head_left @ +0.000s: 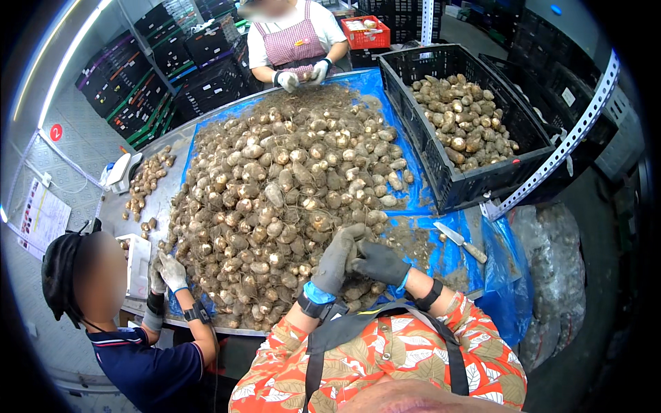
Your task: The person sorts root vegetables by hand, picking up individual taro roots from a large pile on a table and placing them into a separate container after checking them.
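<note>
A big heap of small brown, rooty taro corms (275,186) covers the blue plastic sheet (422,193) on the table. At its near edge my two gloved hands come together, fingers curled. My left hand (337,260), in a dirt-coated grey glove, is closed, and its fingertips bend toward the right. My right hand (380,264), in a darker glove, is closed against it. Whatever lies between them is hidden by the fingers. A knife (460,242) with a pale wooden handle rests on the sheet to the right of my hands.
A large black crate (444,182) with taro corms stands at the right, beside a perforated metal post (571,141). Co-workers in gloves stand at the far side (297,41) and at the left (148,358). Small corms (148,180) and a white tray (140,265) lie left.
</note>
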Tool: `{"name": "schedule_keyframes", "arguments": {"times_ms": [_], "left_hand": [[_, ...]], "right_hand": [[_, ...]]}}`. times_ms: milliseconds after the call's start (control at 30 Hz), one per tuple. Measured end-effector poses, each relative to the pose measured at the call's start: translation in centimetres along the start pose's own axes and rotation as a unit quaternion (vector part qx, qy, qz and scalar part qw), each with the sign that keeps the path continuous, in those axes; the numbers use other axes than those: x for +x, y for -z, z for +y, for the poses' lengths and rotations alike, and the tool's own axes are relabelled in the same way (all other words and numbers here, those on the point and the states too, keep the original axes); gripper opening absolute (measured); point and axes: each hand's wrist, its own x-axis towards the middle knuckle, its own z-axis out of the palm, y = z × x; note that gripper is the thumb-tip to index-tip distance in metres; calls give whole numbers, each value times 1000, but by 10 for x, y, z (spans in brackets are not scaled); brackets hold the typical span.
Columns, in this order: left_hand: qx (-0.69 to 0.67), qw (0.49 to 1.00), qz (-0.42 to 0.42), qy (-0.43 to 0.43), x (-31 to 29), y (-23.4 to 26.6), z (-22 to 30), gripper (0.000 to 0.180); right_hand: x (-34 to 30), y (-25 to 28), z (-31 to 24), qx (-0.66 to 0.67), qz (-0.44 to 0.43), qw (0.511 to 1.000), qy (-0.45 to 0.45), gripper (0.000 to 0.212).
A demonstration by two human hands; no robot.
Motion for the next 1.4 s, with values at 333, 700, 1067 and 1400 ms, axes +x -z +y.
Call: {"name": "schedule_keyframes", "arguments": {"times_ms": [333, 700, 1067, 1400], "left_hand": [[375, 923, 81, 13, 23, 48, -54, 57], [280, 937, 186, 91, 7, 27, -22, 26], [476, 787, 311, 239, 12, 57, -3, 31], [286, 860, 307, 289, 27, 63, -23, 24]], "right_hand": [[7, 2, 39, 12, 53, 999, 7, 45], [-8, 43, 100, -12, 16, 998, 59, 37], [-36, 37, 188, -86, 157, 984, -23, 35], [-30, 43, 198, -39, 142, 989, 0, 24]]}}
